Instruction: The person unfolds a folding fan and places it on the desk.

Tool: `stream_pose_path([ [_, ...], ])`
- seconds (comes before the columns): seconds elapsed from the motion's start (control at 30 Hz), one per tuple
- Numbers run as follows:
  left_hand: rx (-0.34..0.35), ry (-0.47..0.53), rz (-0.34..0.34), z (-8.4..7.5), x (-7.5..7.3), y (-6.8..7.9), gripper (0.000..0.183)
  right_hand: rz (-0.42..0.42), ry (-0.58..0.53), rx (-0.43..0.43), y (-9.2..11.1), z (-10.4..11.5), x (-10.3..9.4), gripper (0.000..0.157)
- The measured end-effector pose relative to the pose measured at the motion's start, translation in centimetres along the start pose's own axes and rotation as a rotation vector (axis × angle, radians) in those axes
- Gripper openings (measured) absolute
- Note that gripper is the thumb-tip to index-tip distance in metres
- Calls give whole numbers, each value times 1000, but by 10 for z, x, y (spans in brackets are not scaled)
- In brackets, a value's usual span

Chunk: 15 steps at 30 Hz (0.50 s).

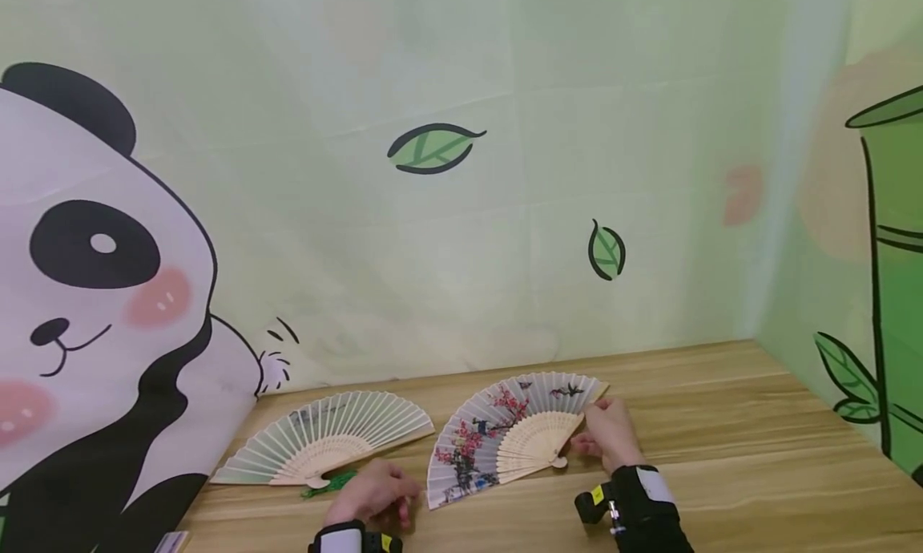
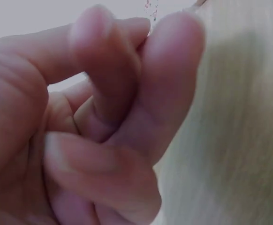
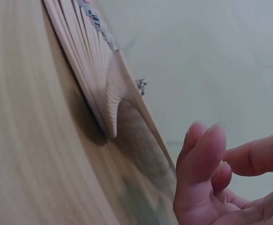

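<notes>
A spread folding fan (image 1: 472, 441) with pink blossoms and birds on its leaf lies in the middle of the wooden table. At its right edge, my right hand (image 1: 609, 433) has its fingertips on the outer guard stick; the right wrist view shows the fan's pale ribs (image 3: 82, 56) and the stick running behind the bent fingers. My left hand (image 1: 378, 489) is loosely curled in front of the fans, holding nothing, left of the blossom fan's lower corner. Behind it lies a second spread fan (image 1: 346, 425), pale green, with a green tassel (image 1: 332, 485).
The wooden table (image 1: 721, 425) extends right and forward of the fans. A printed cloth backdrop (image 1: 505, 296) with a panda and leaves stands along the table's back and sides. The corner of a small flat item (image 1: 171, 542) shows at the lower left.
</notes>
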<state>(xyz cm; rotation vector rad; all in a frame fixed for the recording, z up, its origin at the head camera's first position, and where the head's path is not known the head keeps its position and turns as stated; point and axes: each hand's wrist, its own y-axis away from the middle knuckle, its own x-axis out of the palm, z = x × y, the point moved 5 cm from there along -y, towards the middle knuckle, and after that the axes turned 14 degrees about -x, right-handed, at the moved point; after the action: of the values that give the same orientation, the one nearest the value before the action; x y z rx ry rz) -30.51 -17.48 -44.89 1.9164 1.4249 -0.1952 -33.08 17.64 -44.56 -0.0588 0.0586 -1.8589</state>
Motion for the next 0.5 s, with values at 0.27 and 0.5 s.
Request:
stream_pose_path([
  [0.27, -12, 10, -134, -1, -18, 4, 17, 8, 9, -115, -2, 17, 10, 31],
  [0.5, -10, 6, -312, -5, -44, 25, 19, 28, 30, -198, 10, 29, 33, 22],
])
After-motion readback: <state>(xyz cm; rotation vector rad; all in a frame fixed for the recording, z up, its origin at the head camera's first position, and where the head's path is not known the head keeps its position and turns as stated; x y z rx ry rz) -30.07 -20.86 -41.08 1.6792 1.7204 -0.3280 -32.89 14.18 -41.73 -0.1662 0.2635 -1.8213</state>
